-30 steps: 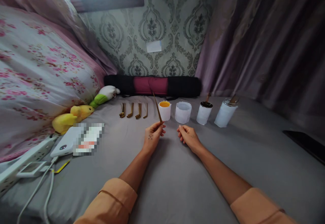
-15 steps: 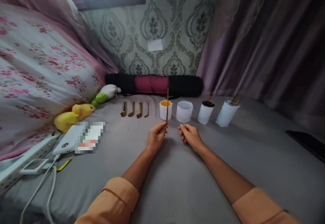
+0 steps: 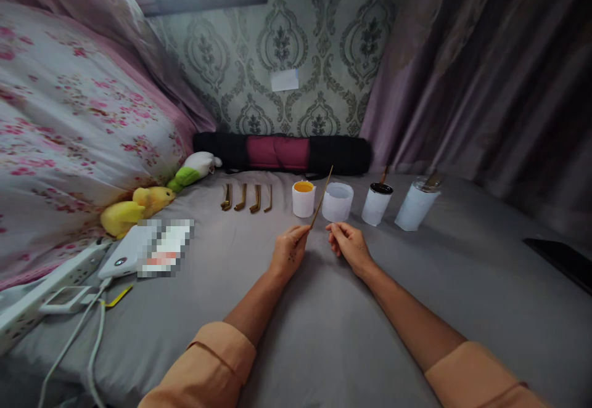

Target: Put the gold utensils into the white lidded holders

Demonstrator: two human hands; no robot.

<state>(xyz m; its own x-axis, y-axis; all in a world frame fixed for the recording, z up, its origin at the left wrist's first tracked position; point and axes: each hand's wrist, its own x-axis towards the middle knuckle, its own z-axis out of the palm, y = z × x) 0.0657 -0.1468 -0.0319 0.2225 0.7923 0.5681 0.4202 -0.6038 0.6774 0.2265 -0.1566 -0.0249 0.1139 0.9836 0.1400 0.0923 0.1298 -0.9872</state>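
Note:
My left hand (image 3: pixel 290 251) is closed around the lower end of a thin brown stick (image 3: pixel 322 196), which leans up and to the right. Just to its right is my right hand (image 3: pixel 351 249), fingers curled in and nothing visible between them. Past the hands stand a white-wrapped cup with yellow-orange contents (image 3: pixel 303 204) and a wider white cup (image 3: pixel 337 207); the stick's upper part crosses the gap between them. Farther right are a white-wrapped jar with dark contents (image 3: pixel 375 209) and a taller white-wrapped glass jar (image 3: pixel 415 209), each with a brown handle sticking out.
Several bent, brass-coloured pieces (image 3: pixel 240 198) lie in a row at the left. Yellow plush toys (image 3: pixel 121 216), a white power bank (image 3: pixel 126 254) and a power strip (image 3: pixel 50 288) with cables lie farther left. A dark roll (image 3: pixel 340 155) rests along the wall; a black flat device (image 3: pixel 562 263) lies right.
The stick has tipped from nearly upright to leaning right, as my left hand turned and shifted slightly right. My right hand has stayed about where it was.

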